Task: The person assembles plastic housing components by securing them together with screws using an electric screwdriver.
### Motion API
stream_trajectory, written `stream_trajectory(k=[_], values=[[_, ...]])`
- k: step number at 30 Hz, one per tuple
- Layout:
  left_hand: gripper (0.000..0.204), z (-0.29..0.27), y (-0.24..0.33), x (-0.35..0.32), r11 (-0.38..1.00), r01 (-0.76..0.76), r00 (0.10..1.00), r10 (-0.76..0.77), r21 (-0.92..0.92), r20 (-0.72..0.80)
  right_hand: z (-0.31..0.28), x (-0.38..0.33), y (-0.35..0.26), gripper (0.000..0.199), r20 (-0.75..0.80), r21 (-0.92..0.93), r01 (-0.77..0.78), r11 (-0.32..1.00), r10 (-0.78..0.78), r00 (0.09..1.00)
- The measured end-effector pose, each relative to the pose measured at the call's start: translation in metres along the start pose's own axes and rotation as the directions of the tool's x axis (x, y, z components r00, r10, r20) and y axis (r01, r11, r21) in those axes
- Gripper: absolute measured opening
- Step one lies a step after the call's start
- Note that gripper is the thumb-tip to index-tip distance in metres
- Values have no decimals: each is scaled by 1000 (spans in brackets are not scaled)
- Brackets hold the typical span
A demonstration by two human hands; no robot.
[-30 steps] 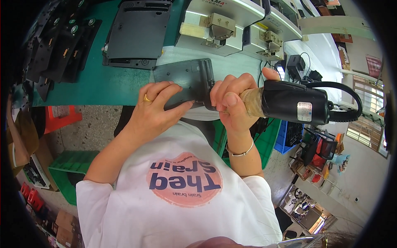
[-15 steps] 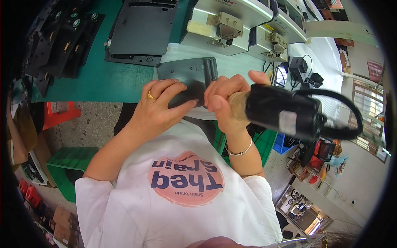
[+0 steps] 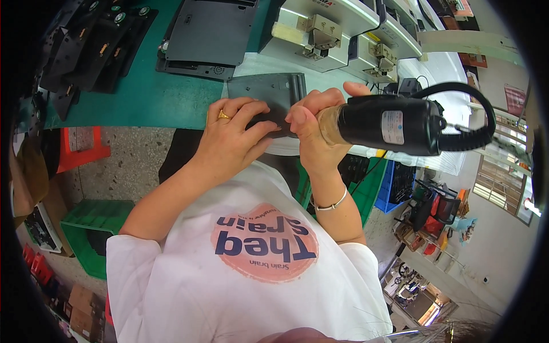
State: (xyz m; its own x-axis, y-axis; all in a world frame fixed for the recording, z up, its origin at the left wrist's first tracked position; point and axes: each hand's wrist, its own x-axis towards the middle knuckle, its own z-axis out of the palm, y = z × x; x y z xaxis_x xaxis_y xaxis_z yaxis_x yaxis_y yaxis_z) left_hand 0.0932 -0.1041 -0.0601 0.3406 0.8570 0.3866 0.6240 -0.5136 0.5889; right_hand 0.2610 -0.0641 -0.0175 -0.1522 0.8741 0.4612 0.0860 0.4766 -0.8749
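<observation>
A dark grey plastic panel (image 3: 243, 87) with a raised ridge along its right edge lies at the front of the bench. My left hand (image 3: 231, 128) rests on its near left part, fingers bent and spread, with a gold ring on one finger. My right hand (image 3: 317, 123) is wrapped round the tape-covered front end of a black electric screwdriver (image 3: 392, 126). The tool lies nearly level, its thick black cord looping off its back end. Its tip is hidden by my right fingers, close to the panel's right edge.
Stacked dark panels (image 3: 214, 37) lie behind my left hand, with several more panels (image 3: 97, 48) at far left. Light-coloured machines with metal fittings (image 3: 323, 37) stand at the back. A green crate (image 3: 86, 228) sits on the floor at left, a blue crate (image 3: 392, 186) at right.
The screwdriver has swung to a more level position in my right hand. The whole view has shifted slightly, so the bench things appear farther right. My left hand stays on the panel.
</observation>
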Motion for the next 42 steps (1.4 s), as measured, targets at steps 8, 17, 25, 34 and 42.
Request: stream_trajectory(k=[8,17,25,34,42], values=[[28,2,-1,0,1000,11,1000,-11,-19,-19,2,-1,-2,62,-6,89,37,995,-36,999],[22,0,0,3,998,23,999,-26,-65,-32,-2,2,-6,57,108,55,21,998,-27,994],[14,4,1,6,994,75,995,-80,-82,-53,-3,-5,-16,70,59,27,-33,999,31,998],[15,8,-2,8,995,69,994,-75,-74,-81,-1,-3,-4,61,-39,216,-3,976,11,999],[17,5,4,13,997,46,993,-53,-60,-110,6,-6,-14,57,97,103,103,989,-113,989]])
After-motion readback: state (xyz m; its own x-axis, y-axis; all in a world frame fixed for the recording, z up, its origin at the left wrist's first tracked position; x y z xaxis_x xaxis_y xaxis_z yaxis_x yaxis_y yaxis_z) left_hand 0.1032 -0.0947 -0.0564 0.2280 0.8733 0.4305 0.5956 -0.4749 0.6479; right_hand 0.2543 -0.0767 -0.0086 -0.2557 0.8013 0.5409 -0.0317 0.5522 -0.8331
